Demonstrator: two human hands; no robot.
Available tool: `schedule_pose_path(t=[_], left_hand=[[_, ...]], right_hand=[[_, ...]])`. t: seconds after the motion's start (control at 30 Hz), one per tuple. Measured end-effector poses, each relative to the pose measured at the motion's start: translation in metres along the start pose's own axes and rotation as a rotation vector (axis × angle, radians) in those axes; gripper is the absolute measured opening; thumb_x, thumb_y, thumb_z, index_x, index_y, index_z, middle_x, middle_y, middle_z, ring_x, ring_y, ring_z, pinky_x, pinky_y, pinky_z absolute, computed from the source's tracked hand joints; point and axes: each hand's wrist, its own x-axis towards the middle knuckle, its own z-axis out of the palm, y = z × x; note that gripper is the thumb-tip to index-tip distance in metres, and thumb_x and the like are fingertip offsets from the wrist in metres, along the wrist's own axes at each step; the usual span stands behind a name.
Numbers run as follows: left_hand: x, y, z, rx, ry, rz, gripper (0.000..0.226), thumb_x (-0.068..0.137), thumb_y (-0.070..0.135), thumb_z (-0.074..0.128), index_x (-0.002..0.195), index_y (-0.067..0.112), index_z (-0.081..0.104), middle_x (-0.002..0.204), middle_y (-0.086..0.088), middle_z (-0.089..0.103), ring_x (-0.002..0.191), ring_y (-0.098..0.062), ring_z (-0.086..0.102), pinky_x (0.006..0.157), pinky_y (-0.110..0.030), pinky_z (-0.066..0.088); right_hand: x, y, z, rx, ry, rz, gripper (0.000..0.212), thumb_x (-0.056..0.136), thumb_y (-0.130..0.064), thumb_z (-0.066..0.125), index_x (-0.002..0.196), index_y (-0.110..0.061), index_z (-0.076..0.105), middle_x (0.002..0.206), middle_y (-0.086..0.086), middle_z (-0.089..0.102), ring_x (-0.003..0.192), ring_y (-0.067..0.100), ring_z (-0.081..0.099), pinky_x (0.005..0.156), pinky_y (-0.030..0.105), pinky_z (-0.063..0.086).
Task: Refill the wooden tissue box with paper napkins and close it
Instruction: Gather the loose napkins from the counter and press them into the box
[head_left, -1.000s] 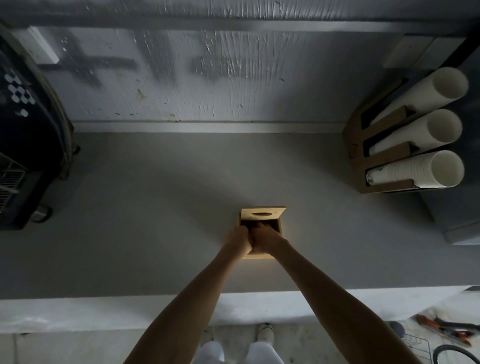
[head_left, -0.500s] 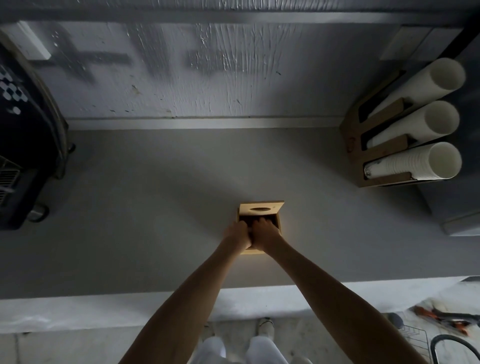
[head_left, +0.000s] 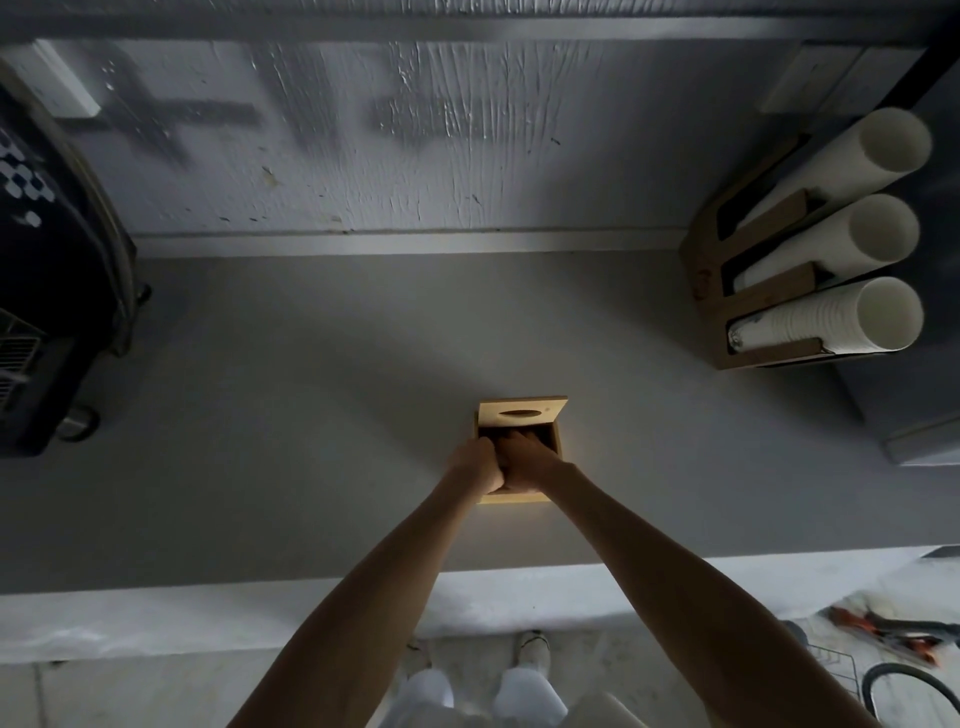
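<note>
The wooden tissue box (head_left: 514, 499) stands on the grey counter (head_left: 311, 415), a little right of centre. Its lid (head_left: 522, 413), with an oval slot, is pushed to the far side and leaves the dark inside uncovered. My left hand (head_left: 475, 465) is curled over the box's near left corner. My right hand (head_left: 530, 462) lies over the near rim with its fingers stretched down into the opening; the fingertips are lost in shadow. No napkins can be made out in the box.
A wooden holder (head_left: 711, 291) with three stacks of white paper cups (head_left: 831, 322) lies at the right. A black machine (head_left: 47, 286) fills the left edge. The wall runs along the back. Tools (head_left: 883, 634) lie on the floor at lower right.
My right hand's fingers have slid further forward into the box opening. My left hand has stayed at the near left corner, and the box has not shifted.
</note>
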Motion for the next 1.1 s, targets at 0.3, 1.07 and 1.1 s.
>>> schedule_pose_path(t=[0.3, 1.07, 1.1], left_hand=[[-0.035, -0.018, 0.007, -0.117, 0.269, 0.156, 0.037, 0.094, 0.016, 0.050, 0.130, 0.017, 0.043, 0.123, -0.013, 0.055, 0.110, -0.032, 0.058, 0.088, -0.040, 0.050], [-0.018, 0.005, 0.005, -0.032, 0.157, -0.023, 0.030, 0.095, 0.009, 0.043, 0.123, 0.004, 0.052, 0.126, -0.018, 0.058, 0.116, -0.034, 0.057, 0.091, -0.041, 0.049], [-0.016, 0.005, 0.006, -0.029, 0.152, -0.029, 0.030, 0.094, 0.007, 0.044, 0.122, 0.004, 0.052, 0.126, -0.018, 0.058, 0.116, -0.035, 0.057, 0.092, -0.042, 0.048]], right_hand=[[-0.066, -0.005, -0.006, 0.223, 0.551, 0.091, 0.025, 0.085, -0.011, 0.069, 0.109, -0.014, 0.069, 0.117, 0.005, 0.065, 0.110, 0.023, 0.061, 0.090, 0.033, 0.054], [-0.062, 0.006, -0.021, -0.004, 0.204, 0.473, 0.030, 0.094, -0.014, 0.053, 0.124, -0.018, 0.053, 0.116, 0.006, 0.063, 0.104, 0.024, 0.063, 0.080, 0.030, 0.049], [-0.061, 0.005, -0.022, -0.002, 0.202, 0.478, 0.029, 0.094, -0.013, 0.053, 0.122, -0.018, 0.054, 0.113, 0.006, 0.065, 0.103, 0.024, 0.064, 0.080, 0.031, 0.049]])
